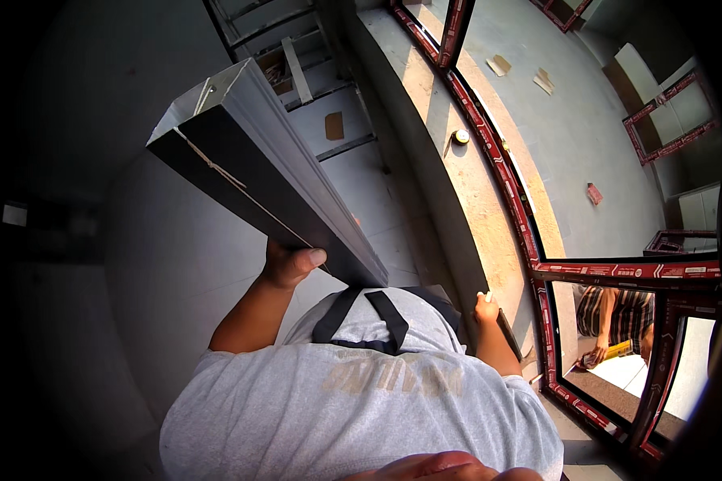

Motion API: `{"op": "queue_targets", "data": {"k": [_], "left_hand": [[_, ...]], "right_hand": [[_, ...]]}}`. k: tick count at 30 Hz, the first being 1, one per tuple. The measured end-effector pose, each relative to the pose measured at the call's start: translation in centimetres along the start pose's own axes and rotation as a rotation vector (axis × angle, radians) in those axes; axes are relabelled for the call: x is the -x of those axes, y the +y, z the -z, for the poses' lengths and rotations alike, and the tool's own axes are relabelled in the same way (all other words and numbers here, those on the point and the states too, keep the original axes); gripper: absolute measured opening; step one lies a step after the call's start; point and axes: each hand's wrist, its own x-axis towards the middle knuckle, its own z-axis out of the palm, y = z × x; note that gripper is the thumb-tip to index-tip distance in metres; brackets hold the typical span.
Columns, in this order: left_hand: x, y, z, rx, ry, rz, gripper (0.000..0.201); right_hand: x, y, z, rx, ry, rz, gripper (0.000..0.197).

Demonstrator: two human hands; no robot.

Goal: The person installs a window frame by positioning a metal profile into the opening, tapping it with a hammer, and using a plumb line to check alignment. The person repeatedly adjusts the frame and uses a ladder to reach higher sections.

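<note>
My left hand (293, 263) is wrapped round a long hollow metal profile (257, 164), with the thumb across its dark face. The profile slants up and away to the left, its open end showing at the top, one side dark and the other silvery grey. A thin pale cord (217, 170) runs along the dark face. My right hand (486, 308) is closed beside the inner edge of the window sill (489, 232). A small whitish tip pokes out of its fingers; what it belongs to cannot be made out.
A window frame (501, 164) wrapped in red printed film borders the sill. A round tape measure (460, 137) lies on the sill. Behind the profile stands a ladder (345, 150). Through the lower pane, another person's hand (594, 353) holds something yellow.
</note>
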Motion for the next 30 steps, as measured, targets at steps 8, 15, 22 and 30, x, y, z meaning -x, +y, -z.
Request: {"op": "queue_targets", "data": {"k": [8,15,22,30], "left_hand": [[-4.5,0.1,4.6,-0.104,0.061,-0.037,0.063],[-12.3,-1.1,5.8,-0.167,0.178,-0.037,0.065],[-21.0,-1.8,5.1,-0.212,0.276,-0.033,0.063],[-33.0,-5.5,3.6,-0.184,0.318,-0.021,0.039]], "right_hand": [[-6.9,-4.8,-4.6,0.257,0.077,0.175,0.045],[-14.6,-16.1,-4.4,0.489,0.033,0.277,0.036],[-15.4,-30.9,-2.6,0.657,0.238,0.146,0.077],[-18.5,-37.8,-7.1,0.415,-0.18,0.535,0.06]]}}
